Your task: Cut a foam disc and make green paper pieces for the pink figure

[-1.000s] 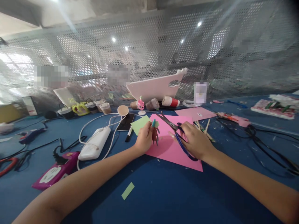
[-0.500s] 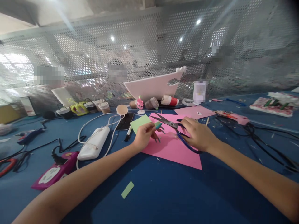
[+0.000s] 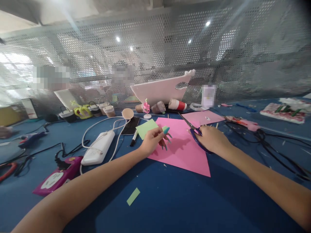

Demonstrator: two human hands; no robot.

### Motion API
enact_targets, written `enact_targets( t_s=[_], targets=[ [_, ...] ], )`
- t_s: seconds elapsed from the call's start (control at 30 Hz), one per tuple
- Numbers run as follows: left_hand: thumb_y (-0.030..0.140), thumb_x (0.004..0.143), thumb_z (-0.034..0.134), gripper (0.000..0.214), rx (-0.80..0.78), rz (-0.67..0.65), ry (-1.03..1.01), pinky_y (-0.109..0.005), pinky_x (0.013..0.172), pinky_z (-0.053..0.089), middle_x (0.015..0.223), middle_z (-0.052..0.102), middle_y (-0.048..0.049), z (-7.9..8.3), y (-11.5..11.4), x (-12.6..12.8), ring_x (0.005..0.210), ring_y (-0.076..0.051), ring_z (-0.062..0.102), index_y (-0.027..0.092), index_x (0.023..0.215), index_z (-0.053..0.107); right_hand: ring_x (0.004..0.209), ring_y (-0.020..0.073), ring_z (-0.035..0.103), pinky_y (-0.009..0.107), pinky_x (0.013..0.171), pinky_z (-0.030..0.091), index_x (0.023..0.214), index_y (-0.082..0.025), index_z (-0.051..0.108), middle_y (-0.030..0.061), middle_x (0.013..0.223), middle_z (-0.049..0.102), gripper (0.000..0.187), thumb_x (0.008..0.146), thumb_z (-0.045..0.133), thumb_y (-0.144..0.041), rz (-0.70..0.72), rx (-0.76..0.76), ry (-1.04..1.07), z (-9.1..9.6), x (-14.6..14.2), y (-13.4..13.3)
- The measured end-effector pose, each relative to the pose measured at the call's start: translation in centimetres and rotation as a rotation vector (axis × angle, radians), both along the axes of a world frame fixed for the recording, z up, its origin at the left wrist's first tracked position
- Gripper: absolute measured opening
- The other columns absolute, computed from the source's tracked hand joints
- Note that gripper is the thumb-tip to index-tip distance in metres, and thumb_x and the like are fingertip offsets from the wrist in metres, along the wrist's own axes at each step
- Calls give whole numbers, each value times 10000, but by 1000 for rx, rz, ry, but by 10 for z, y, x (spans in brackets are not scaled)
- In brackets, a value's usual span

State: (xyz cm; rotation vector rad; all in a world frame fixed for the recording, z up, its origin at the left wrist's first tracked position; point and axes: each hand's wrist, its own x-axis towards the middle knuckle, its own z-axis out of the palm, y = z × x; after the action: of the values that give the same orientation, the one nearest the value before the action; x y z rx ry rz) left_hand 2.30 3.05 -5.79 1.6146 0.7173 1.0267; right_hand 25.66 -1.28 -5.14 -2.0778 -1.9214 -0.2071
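Note:
My left hand (image 3: 155, 139) is over a bright pink sheet of paper (image 3: 179, 158), thumb and fingers pinched together on a small green paper piece (image 3: 165, 128), mostly hidden by the long turquoise nails. Just behind that hand lies a larger light green paper (image 3: 147, 127), overlapping the pink sheet's corner. On the right, my right hand (image 3: 212, 138) grips dark blue-handled scissors (image 3: 193, 127). Their blades look closed and point away to the upper left, apart from the green piece. A green paper strip (image 3: 133, 196) rests on the blue table nearer to me.
Left of the papers are a white power bank (image 3: 98, 149) with a looped cable, a phone (image 3: 130, 126), a black-and-white marker (image 3: 133, 138) and a purple box (image 3: 58, 176). Paper cups (image 3: 177, 104) and a white board (image 3: 160, 89) stand behind. A pink glue gun (image 3: 243, 123) with cords lies right.
My right hand has drawn the scissors to the right, away from my left hand, and the blades have come together. My left hand has barely shifted.

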Motion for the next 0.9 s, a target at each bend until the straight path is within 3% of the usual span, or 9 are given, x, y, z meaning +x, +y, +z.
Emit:
enact_targets(
  t_s=[0.13,0.23,0.37,0.47,0.57,0.73,0.9],
  targets=[
    [493,734,676,376,-90,-155,-2,-211,431,443,622,628,-16,-2,4,-3,434,-86,570,124,731,602,742,283,626,339,558,425,861,-140,571,162,870,627,295,793,546,-426,75,90,72,-10,-2,-1],
    [483,709,703,377,-130,-210,-1,-213,431,427,617,628,-25,-3,6,-4,451,-97,577,120,708,601,903,298,596,383,705,471,968,-131,539,172,991,579,329,713,622,-320,179,152,140,-17,-6,-2],
    [468,699,716,365,-156,-238,-16,-219,436,422,591,627,-34,-3,5,-5,453,-105,568,120,694,606,1087,325,499,481,885,426,1019,-158,544,152,1065,539,380,660,625,-250,296,203,263,-17,-15,-5],
    [448,705,717,345,-185,-304,-21,-227,450,429,579,629,-44,-4,7,-6,459,-114,574,122,678,606,1080,276,508,468,920,420,1072,-188,523,118,1115,534,346,730,551,-226,466,223,464,-12,-23,-11],
    [437,715,703,327,-219,-379,2,-236,468,435,613,648,-64,-5,10,-8,481,-120,580,120,686,630,934,214,575,383,800,497,1107,-216,479,96,1098,558,262,855,476,-287,619,138,627,-7,-31,-18],
    [402,699,712,293,-263,-467,83,-228,450,385,581,614,-47,-1,13,-11,460,-96,503,125,642,635,837,203,583,346,726,499,1030,-210,484,96,989,577,255,885,520,-416,700,135,388,-1,-38,-24],
    [366,716,699,265,-235,-579,202,-230,489,361,588,584,-40,6,9,-10,486,-81,461,120,636,644,775,198,555,328,686,455,885,-194,522,67,836,601,213,927,471,-396,752,181,240,-2,-48,-22]
  ],
)
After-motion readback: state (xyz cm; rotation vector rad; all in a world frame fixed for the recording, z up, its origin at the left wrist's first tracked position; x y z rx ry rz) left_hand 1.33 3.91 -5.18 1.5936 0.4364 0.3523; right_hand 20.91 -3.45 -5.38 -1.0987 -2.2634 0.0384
